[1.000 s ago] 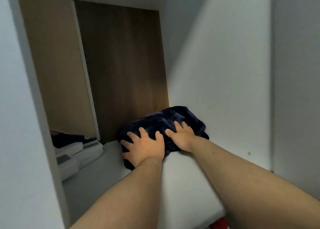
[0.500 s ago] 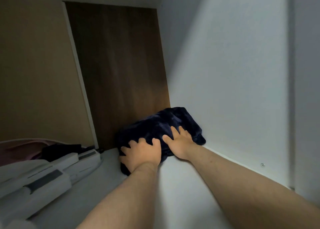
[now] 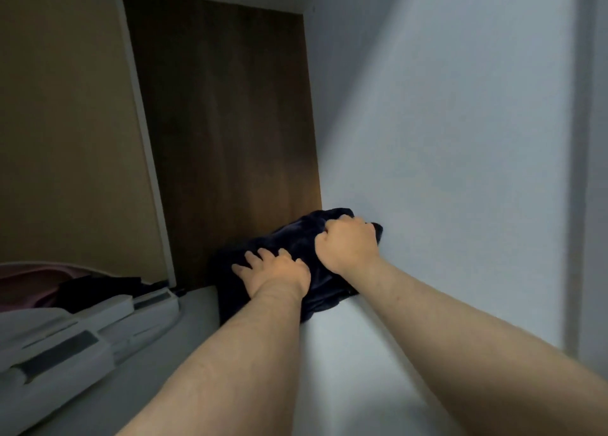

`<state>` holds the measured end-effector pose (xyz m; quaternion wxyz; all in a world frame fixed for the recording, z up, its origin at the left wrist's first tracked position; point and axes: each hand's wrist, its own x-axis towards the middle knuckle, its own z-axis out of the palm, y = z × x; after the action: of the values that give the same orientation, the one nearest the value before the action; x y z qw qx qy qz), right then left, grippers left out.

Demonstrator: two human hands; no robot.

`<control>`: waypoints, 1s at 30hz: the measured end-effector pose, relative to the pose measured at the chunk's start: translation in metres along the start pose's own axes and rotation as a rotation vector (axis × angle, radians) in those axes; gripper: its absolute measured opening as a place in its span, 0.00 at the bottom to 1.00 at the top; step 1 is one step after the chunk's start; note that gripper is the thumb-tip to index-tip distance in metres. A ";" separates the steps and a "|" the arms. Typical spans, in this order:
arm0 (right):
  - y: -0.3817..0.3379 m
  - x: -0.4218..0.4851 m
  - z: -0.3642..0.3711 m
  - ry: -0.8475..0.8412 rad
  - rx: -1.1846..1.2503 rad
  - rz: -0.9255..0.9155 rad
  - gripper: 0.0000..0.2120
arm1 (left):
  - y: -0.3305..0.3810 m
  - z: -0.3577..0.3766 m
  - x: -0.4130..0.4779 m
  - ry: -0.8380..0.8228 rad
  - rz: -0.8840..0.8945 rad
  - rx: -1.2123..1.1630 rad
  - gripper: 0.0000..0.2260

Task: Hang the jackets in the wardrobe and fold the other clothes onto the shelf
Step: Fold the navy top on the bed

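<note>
A folded dark navy garment [image 3: 292,241] lies at the back right corner of the white shelf [image 3: 345,353], against the brown back panel and the white side wall. My left hand [image 3: 273,271] presses flat on its near left part with fingers spread. My right hand [image 3: 348,243] is curled into a fist on the garment's top right, fingers dug into the fabric. Both bare forearms reach in from the lower edge of the view.
White boxes [image 3: 82,333] lie on the shelf at the left, with dark and pink cloth [image 3: 49,287] behind them. A white divider strip [image 3: 144,146] runs up the back. The white side wall [image 3: 460,172] bounds the right.
The garment has been pushed farther back into the corner. My right hand went from lying flat on it to curling into the fabric higher up. The view shifted left.
</note>
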<state>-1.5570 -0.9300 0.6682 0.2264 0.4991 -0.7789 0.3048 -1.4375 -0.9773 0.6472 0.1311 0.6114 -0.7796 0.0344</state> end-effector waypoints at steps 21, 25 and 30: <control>0.014 0.052 0.075 -0.668 0.027 -0.210 0.24 | -0.022 -0.002 0.017 -0.218 -0.060 -0.141 0.39; 0.011 0.047 0.077 -0.626 -0.102 -0.184 0.26 | -0.020 -0.003 0.010 -0.214 -0.059 -0.082 0.38; 0.010 0.022 0.058 -0.331 -0.153 -0.145 0.23 | -0.016 -0.002 -0.002 -0.101 -0.042 -0.017 0.36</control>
<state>-1.5780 -0.9821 0.6388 0.1540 0.5785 -0.7884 0.1413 -1.4209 -0.9791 0.6467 0.0976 0.6273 -0.7726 -0.0058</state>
